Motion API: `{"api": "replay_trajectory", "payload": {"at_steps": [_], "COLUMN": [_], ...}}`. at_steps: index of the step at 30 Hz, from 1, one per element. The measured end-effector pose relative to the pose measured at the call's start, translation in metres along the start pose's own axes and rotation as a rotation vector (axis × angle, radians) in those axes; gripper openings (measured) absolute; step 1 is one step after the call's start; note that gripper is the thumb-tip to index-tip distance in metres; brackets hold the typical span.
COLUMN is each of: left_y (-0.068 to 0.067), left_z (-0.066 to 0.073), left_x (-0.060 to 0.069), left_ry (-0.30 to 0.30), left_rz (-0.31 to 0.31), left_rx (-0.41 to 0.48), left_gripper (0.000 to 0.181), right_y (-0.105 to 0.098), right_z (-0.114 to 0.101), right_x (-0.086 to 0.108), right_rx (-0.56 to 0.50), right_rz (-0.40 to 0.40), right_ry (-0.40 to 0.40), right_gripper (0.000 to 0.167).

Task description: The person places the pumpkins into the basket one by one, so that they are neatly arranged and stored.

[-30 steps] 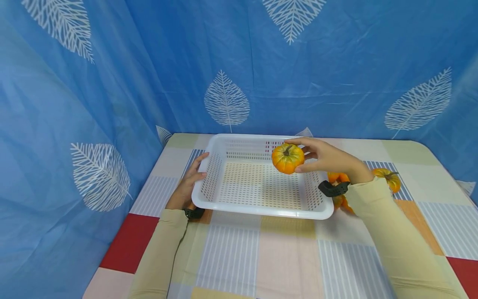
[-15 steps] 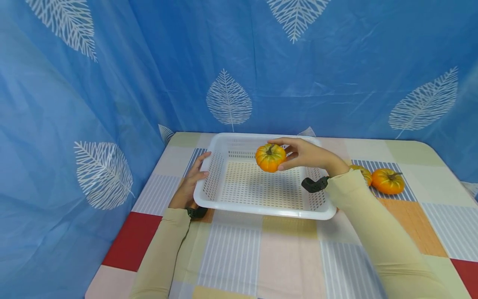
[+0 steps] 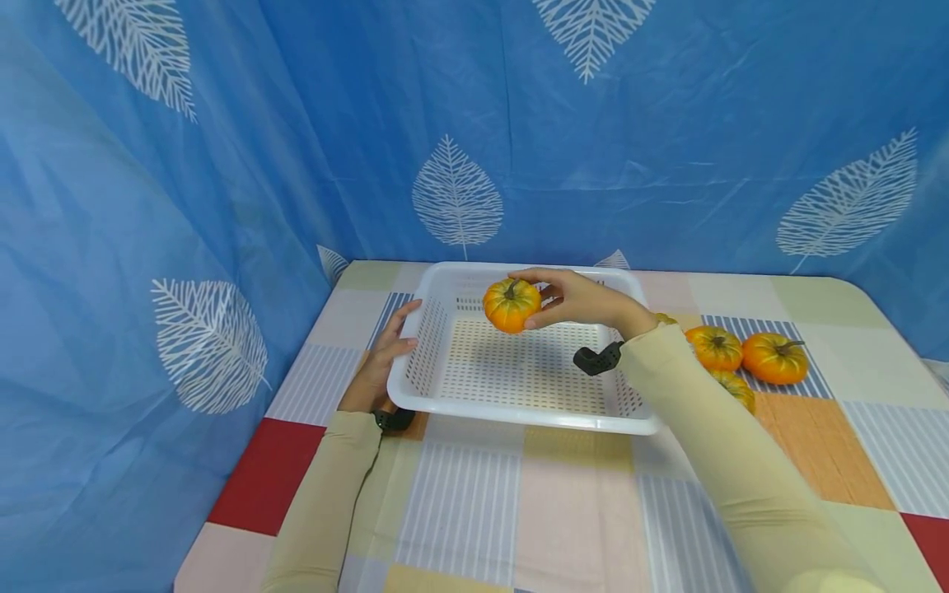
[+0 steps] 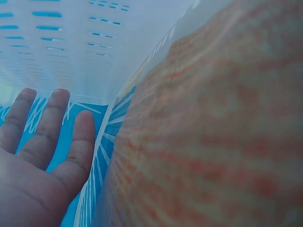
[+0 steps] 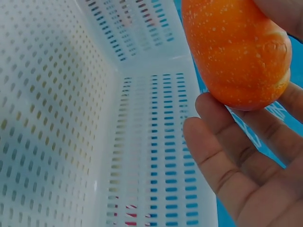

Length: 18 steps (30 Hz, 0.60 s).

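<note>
Above the white basket (image 3: 519,416), the right hand (image 3: 582,298) pinches a pumpkin (image 3: 511,306) from one side, probably keeping its underside free, while the left hand (image 3: 378,362), fingers loosely spread, touches the basket's left end, seemingly to steady it.

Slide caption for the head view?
Right hand holds a pumpkin over the white basket, left hand at its edge.

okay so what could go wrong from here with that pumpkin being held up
The held pumpkin is pinched at one side by the right grip, so it might slip and drop into the basket. The right sleeve overlaps the other pumpkins in the head view; if it's low enough, it could nudge them.
</note>
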State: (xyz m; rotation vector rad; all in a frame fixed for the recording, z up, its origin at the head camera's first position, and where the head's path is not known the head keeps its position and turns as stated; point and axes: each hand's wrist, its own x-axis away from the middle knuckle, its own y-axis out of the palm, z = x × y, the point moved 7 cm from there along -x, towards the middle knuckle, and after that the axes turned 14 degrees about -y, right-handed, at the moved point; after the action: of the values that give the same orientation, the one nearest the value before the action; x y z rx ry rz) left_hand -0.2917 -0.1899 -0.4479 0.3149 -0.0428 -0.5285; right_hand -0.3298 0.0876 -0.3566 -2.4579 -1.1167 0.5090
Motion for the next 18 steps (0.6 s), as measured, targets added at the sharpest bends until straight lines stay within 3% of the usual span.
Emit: {"api": "replay_trajectory", "payload": {"at_steps": [10,18], "left_y": [-0.002,-0.001], "left_z": [-0.002,-0.003], "left_x": [-0.001,-0.001], "left_ry": [-0.002,-0.047], "left_rz": [-0.027,0.031], "left_rx": [0.003,-0.022], "left_gripper": [0.061,0.062], "right_y": [0.005,0.012], "right_z": [0.007,0.013], "right_x": [-0.021,-0.036], "right_rx": [-0.033,-0.064], "right_rz": [0.017,0.031], "right_ry": [0.050,0.058], "right_gripper": [0.079,0.079]}}
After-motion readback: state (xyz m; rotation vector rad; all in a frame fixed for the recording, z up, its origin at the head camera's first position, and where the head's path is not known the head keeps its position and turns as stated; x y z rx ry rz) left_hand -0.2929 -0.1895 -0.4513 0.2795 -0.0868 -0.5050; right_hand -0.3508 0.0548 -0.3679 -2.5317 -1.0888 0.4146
